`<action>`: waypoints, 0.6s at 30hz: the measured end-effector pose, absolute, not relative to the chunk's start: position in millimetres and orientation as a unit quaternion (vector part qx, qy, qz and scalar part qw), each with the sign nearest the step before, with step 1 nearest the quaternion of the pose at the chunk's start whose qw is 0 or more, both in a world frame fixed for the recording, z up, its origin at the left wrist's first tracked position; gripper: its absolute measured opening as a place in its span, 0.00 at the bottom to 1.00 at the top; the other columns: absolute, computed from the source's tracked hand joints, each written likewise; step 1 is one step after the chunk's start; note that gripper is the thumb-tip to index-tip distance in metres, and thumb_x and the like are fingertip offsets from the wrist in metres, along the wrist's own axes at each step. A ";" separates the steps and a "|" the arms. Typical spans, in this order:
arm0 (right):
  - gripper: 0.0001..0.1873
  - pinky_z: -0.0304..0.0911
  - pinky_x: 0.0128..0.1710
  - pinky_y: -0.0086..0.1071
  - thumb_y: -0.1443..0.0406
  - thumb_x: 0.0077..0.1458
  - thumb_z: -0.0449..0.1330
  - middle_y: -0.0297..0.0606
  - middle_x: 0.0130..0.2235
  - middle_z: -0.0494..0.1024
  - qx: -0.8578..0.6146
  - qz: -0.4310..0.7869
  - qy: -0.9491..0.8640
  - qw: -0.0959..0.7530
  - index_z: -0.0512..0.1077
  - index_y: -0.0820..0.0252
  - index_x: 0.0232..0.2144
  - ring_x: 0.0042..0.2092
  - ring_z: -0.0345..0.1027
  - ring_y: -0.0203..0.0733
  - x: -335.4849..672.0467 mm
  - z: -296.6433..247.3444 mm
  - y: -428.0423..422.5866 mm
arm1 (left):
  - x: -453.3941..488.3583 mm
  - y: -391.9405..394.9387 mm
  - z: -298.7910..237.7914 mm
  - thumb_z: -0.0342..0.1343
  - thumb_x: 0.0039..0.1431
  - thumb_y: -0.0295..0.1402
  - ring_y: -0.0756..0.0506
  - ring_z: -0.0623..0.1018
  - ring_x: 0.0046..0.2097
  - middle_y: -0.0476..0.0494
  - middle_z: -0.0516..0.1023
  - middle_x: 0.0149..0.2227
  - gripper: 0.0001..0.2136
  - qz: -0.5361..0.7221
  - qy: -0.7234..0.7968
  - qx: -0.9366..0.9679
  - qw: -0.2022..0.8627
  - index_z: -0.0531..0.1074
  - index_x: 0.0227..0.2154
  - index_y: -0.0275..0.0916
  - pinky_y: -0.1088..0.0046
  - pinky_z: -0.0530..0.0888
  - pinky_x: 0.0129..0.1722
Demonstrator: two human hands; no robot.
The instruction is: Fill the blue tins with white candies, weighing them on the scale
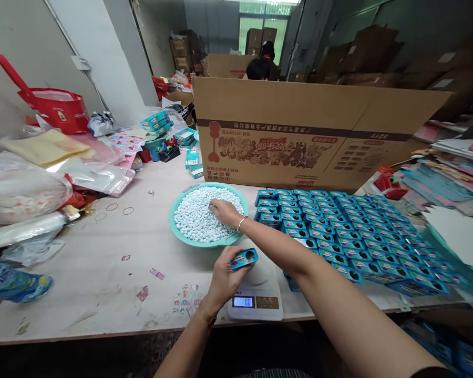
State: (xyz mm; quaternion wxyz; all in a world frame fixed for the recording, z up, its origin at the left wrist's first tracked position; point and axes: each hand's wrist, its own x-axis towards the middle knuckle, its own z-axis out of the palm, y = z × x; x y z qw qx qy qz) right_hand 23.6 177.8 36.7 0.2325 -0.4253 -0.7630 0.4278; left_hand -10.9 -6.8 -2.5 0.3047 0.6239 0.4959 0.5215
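Observation:
My left hand (225,275) grips a small blue box (244,259) with a dark round hole in its upper face, held above the front of the table. Under it stands a white digital scale (256,313), whose display reads 0.0. My right hand (225,211) reaches over a turquoise basin (172,226) heaped with small white candy-like pieces (195,215). Its fingertips press together down among the pieces; whether they pinch any is hidden. To the right, many similar blue boxes (333,233) stand in close rows, with round holes on top.
A large cardboard carton (299,131) stands behind the basin and boxes. Plastic bags (19,184), a red bucket (59,110) and a blue bottle-like pack (16,281) lie left. Stacked printed sheets (449,163) sit right. A person (258,68) is beyond the carton.

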 end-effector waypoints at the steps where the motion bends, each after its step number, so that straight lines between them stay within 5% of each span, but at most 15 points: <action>1: 0.03 0.62 0.46 0.38 0.65 0.60 0.55 0.40 0.39 0.74 -0.437 0.456 -0.734 0.250 0.68 0.57 0.33 0.46 0.66 0.47 22.9 39.9 185.4 | -3.6 0.7 -5.0 0.62 0.53 0.30 0.44 0.78 0.43 0.44 0.76 0.41 0.13 0.516 0.490 0.631 0.311 0.74 0.42 0.40 0.68 0.75 0.45; 7: 0.07 0.61 0.22 0.26 0.62 0.63 0.52 0.32 0.27 0.67 -0.455 0.656 -0.520 0.302 0.60 0.56 0.32 0.25 0.64 0.35 26.4 50.8 212.6 | 13.4 26.5 -17.4 0.63 0.52 0.27 0.43 0.77 0.42 0.44 0.75 0.41 0.15 0.470 0.512 0.649 0.310 0.73 0.44 0.41 0.65 0.75 0.44; 14: 0.09 0.49 0.14 0.18 0.64 0.65 0.49 0.25 0.21 0.59 -0.391 0.786 -0.324 0.353 0.57 0.55 0.31 0.18 0.50 0.29 40.3 67.3 198.1 | 12.2 27.4 -6.5 0.68 0.48 0.34 0.37 0.76 0.49 0.39 0.75 0.47 0.25 0.442 0.526 0.687 0.236 0.71 0.51 0.42 0.58 0.76 0.48; 18: 0.12 0.43 0.13 0.17 0.61 0.67 0.50 0.23 0.20 0.56 -0.344 0.807 -0.274 0.394 0.58 0.56 0.29 0.17 0.45 0.27 79.6 83.7 174.5 | 16.4 34.3 -3.0 0.69 0.48 0.36 0.38 0.77 0.48 0.40 0.78 0.45 0.22 0.454 0.519 0.688 0.229 0.74 0.47 0.41 0.59 0.76 0.48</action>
